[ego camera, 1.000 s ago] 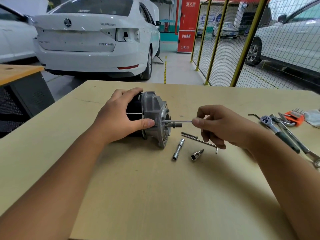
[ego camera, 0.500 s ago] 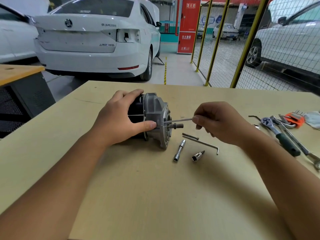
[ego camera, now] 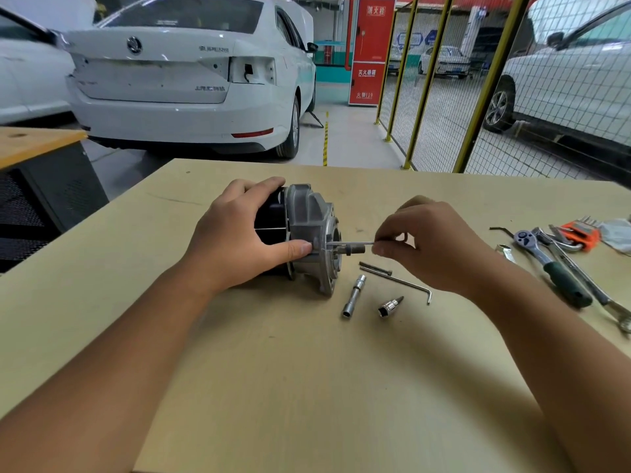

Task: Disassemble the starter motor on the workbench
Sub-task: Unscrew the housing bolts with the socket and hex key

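Note:
The starter motor [ego camera: 309, 230] lies on its side on the workbench [ego camera: 307, 387], with a black body and a grey aluminium end housing facing right. My left hand [ego camera: 239, 240] grips the black body, thumb pressed on the housing's edge. A thin long through bolt [ego camera: 351, 244] sticks out of the housing to the right. My right hand [ego camera: 426, 244] pinches the bolt's outer end between thumb and fingertips. The motor's short shaft shows just below the bolt.
In front of the motor lie a loose bolt [ego camera: 375, 268], an L-shaped hex key [ego camera: 403, 283], a socket extension [ego camera: 354, 297] and a bit socket [ego camera: 390, 306]. A ratchet [ego camera: 553, 268], wrenches and an orange hex key set [ego camera: 580, 235] lie at the right. White cars and a yellow mesh fence stand beyond.
My right hand has shifted slightly up and left along the bolt, still pinching it. My left hand keeps its grip on the motor.

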The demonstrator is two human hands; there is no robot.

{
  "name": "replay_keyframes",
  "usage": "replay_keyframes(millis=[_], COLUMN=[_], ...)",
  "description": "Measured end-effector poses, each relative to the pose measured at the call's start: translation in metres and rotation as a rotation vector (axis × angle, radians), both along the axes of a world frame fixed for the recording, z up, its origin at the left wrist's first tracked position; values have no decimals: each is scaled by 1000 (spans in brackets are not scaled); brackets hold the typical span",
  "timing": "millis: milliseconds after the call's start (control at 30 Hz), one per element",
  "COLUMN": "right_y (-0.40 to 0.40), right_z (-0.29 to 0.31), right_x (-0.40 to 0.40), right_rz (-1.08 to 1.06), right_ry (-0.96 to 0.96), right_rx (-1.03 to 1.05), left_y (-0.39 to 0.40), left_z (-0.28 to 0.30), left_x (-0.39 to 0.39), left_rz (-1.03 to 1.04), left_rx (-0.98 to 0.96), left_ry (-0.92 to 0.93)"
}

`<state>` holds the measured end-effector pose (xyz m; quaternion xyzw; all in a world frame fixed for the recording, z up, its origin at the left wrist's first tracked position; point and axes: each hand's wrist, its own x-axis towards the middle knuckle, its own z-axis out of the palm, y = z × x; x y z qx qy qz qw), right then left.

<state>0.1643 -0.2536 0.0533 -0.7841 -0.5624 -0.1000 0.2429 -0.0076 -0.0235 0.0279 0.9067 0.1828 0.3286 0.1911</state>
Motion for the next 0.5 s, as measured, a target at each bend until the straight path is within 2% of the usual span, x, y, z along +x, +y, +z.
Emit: replay_keyframes(millis=[133, 233, 500], right_y=[-1, -1, 5], right_z=[5, 6, 4], right_x=[-4, -6, -12], right_rz=[-10, -4, 39], right_ry=[-63, -23, -18], right_rx=[28, 36, -87], left_y=[-2, -3, -6], left_z=[0, 0, 0], left_x=[0, 0, 1], left_rz=[-8, -10, -2], left_rx=[-1, -13, -18], left_ry=[-3, -11, -12])
